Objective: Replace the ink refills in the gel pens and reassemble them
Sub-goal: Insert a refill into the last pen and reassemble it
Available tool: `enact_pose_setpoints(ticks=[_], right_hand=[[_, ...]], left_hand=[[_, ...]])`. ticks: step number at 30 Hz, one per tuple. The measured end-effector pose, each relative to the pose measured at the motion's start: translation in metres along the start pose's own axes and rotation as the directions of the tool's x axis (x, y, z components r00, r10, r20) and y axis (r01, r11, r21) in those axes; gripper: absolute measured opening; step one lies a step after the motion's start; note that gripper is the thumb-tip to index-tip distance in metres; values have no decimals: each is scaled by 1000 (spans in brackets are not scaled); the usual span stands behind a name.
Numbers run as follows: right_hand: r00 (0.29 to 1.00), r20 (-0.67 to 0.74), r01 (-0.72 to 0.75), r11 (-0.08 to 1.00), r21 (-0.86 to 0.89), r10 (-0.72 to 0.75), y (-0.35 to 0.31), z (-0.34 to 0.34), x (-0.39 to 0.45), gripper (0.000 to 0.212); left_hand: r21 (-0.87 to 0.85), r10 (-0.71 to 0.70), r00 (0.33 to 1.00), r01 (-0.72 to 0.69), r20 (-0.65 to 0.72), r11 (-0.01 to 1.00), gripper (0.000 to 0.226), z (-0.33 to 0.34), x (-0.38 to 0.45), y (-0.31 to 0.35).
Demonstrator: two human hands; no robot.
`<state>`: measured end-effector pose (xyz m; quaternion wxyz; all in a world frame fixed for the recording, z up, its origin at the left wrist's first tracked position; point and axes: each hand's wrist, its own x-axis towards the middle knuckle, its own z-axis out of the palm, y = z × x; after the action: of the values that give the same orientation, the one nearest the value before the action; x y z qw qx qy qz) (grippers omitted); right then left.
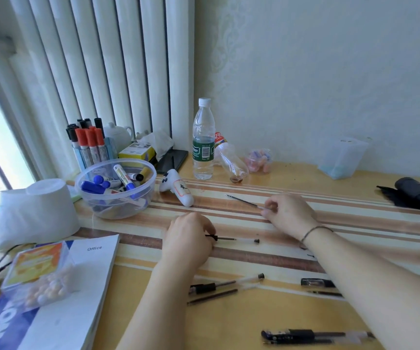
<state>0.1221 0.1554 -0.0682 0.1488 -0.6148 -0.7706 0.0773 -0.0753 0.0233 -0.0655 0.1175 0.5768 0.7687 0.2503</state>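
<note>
My left hand grips the black front end of a clear gel pen barrel that lies across the striped tablecloth, its open end pointing right. My right hand pinches the rear end of a thin dark ink refill, whose tip points up and to the left. Nearer to me lie a second clear pen barrel with a black grip, a loose refill, a black pen cap and an assembled black gel pen.
A clear bowl of markers, a marker cup, a tissue roll, a water bottle, a white handle-shaped gadget, a paper ream with a plastic box and black cloth stand around the table.
</note>
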Motion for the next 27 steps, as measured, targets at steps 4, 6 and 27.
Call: enact_pose_setpoints(ticks=[4,6,27], right_hand=[[998,-56,-28,997,-65,24,-7,6,1,18],[996,-91,3,999,36,1,-6,-1,-3,17],[887,5,462,885,52,-463,-24,-9,-70,23]], left_hand=[[2,-10,998,9,69,1000,30,0,4,-1],[-29,-8,997,10,77,1000,30,2,5,-3],[54,66,990,-73,128,996,24,-4,5,-6]])
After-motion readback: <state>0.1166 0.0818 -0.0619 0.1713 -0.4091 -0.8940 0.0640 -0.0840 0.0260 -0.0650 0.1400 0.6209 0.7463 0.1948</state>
